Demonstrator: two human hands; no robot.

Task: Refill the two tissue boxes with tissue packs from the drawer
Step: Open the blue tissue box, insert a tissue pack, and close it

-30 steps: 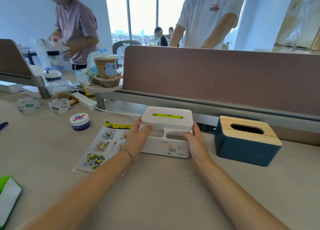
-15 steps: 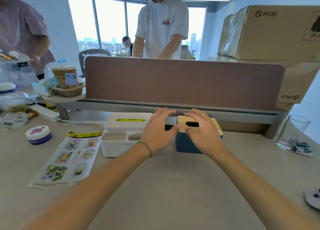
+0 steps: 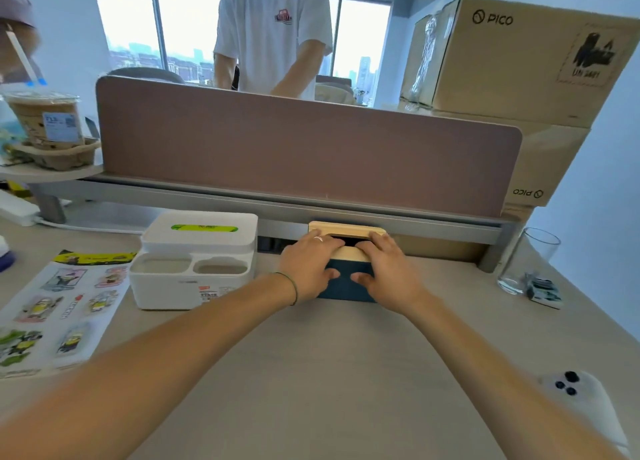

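A dark blue tissue box (image 3: 346,286) with a pale wooden lid (image 3: 348,229) stands at the back of the desk, against the divider's rail. My left hand (image 3: 306,265) grips its left side, fingers over the lid and thumb on the blue front. My right hand (image 3: 388,269) grips its right side the same way. A white plastic tissue box (image 3: 197,258) with a green slot strip on its lid and two front compartments stands just to the left, untouched. No tissue pack or drawer is in view.
A sticker sheet (image 3: 59,310) lies at the left. A drinking glass (image 3: 526,258) and a small toy car (image 3: 543,290) stand at the right; a white phone (image 3: 581,404) lies near the front right. The brown divider panel (image 3: 304,154) closes off the back; a person stands behind it.
Both hands left the white box, moved right and closed on the blue box with the wooden lid. The view swung to the right.
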